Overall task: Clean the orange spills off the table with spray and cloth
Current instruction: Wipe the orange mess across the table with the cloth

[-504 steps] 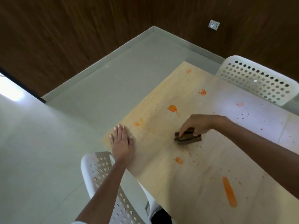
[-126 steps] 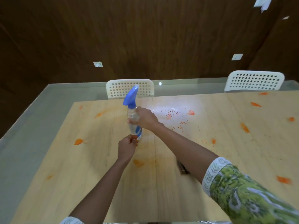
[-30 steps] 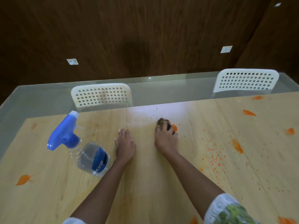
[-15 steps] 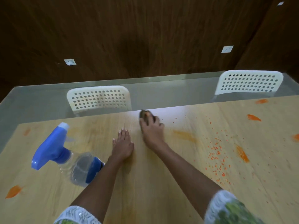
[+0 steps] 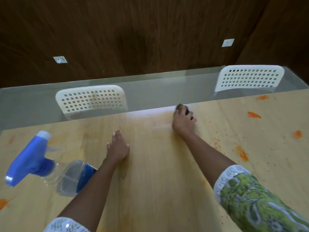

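My right hand (image 5: 183, 122) presses a small dark cloth (image 5: 181, 107) against the light wooden table (image 5: 158, 173) near its far edge; most of the cloth is hidden under the fingers. My left hand (image 5: 117, 147) rests flat on the table, fingers straight. A clear spray bottle (image 5: 48, 166) with a blue trigger head stands at the left, close to my left forearm. Orange smears (image 5: 241, 153) and small orange specks (image 5: 217, 143) lie to the right of my right hand. Another orange spill (image 5: 253, 115) sits further right, and one (image 5: 3, 203) at the near left edge.
Two white perforated chairs stand behind the table's far edge, one (image 5: 91, 100) at centre left and one (image 5: 249, 78) at the right. A grey floor strip and a dark wood wall with two sockets lie beyond.
My right hand has slid the cloth rightward along the far edge of the table, and the faint orange streak there is gone. My left hand stays flat on the table. The bottle has not moved.
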